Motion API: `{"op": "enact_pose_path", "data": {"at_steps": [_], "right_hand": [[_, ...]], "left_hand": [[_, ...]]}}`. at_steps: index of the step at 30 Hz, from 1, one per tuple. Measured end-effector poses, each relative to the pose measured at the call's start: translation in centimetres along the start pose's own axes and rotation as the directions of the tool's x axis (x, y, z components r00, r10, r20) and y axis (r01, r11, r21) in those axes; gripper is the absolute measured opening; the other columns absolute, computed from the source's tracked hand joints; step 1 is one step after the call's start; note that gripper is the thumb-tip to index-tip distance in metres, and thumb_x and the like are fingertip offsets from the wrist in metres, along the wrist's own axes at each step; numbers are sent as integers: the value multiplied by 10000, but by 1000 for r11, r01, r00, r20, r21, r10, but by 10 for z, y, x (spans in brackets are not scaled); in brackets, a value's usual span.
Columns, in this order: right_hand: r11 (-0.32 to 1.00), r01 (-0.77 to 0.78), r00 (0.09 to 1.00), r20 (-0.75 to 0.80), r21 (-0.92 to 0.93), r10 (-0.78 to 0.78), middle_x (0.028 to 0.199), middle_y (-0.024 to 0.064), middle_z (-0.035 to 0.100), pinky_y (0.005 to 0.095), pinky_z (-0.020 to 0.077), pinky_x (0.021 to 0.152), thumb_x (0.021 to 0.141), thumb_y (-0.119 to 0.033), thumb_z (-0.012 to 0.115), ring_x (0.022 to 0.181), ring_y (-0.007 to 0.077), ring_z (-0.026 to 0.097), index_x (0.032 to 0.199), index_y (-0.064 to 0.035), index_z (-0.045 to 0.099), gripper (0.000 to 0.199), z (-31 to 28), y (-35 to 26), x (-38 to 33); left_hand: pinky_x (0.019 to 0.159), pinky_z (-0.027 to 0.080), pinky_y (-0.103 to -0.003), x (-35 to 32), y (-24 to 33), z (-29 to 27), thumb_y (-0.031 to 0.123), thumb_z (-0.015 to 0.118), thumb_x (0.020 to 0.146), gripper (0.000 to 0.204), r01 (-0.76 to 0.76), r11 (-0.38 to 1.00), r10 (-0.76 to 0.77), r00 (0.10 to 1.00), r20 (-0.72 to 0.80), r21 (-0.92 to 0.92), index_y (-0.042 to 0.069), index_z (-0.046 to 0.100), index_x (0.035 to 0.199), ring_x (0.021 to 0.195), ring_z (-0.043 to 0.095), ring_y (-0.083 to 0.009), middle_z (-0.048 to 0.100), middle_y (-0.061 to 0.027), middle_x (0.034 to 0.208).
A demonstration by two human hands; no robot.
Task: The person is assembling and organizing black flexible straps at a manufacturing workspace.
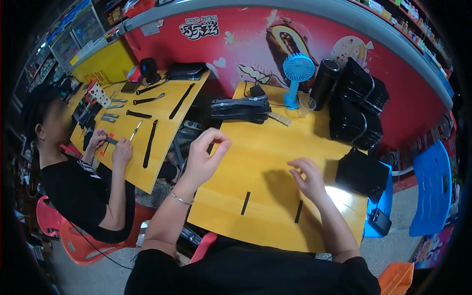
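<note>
Black strips [246, 203] are lying well apart at the lower centre of the frame, slanting almost alike on a yellow table [260, 157], with the right strip [298, 212] sitting just beside our right forearm. That spacing is probably serving to keep them separate and simple to pick up singly. Our left hand [209, 152] is hovering near the table's left edge, fingers curling toward the thumb; we are seeing nothing in it, but cannot tell whether the fingertips are meeting. Our right hand [309, 182] is hanging above the wood at centre right, thumb and fingers parted, holding nothing that we are seeing.

Along the upper side, a strap bundle [241, 109], a blue fan [298, 71], a clear cup [306, 105] and a dark bottle [325, 83] are standing back toward the red wall, likely leaving the middle for handwork. Black piles [356, 118] are rising at upper right, and a lower black stack [361, 172] is crowding the right edge, beside a blue chair [430, 189].

Open room is stretching from the bundle down to the strips, while the near edge is running close to our body. At left, a gap is dividing us from a second table [140, 174], where a co-worker's hands [122, 152] are handling a dark strip, apparently steadying it from both ends.
</note>
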State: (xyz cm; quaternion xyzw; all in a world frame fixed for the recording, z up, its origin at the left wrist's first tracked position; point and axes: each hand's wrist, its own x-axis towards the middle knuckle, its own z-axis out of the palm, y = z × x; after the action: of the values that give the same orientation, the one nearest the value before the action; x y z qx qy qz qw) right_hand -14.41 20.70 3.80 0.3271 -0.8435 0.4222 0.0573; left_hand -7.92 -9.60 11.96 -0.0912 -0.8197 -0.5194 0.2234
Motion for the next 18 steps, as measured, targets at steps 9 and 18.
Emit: {"op": "enact_pose_path", "data": {"at_steps": [9, 18], "right_hand": [[950, 270, 946, -142, -158, -293, 1139, 133, 613, 402, 440, 936, 795, -72, 675, 1089, 331, 548, 1079, -27, 621, 293, 66, 17, 179], [967, 1, 960, -270, -256, -73, 1241, 218, 535, 419, 422, 973, 754, -133, 737, 1144, 363, 516, 1336, -28, 429, 666, 105, 47, 203]], "left_hand": [[1103, 251, -519, 118, -111, 25, 255, 868, 595, 1010, -93, 699, -65, 979, 192, 709, 111, 326, 1436, 1379, 295, -337, 361, -161, 1462], [1090, 266, -550, 116, -147, 38, 227, 883, 565, 1075, -61, 654, -181, 955, 234, 754, 106, 286, 1452, 1315, 367, -313, 431, -124, 1359]]}}
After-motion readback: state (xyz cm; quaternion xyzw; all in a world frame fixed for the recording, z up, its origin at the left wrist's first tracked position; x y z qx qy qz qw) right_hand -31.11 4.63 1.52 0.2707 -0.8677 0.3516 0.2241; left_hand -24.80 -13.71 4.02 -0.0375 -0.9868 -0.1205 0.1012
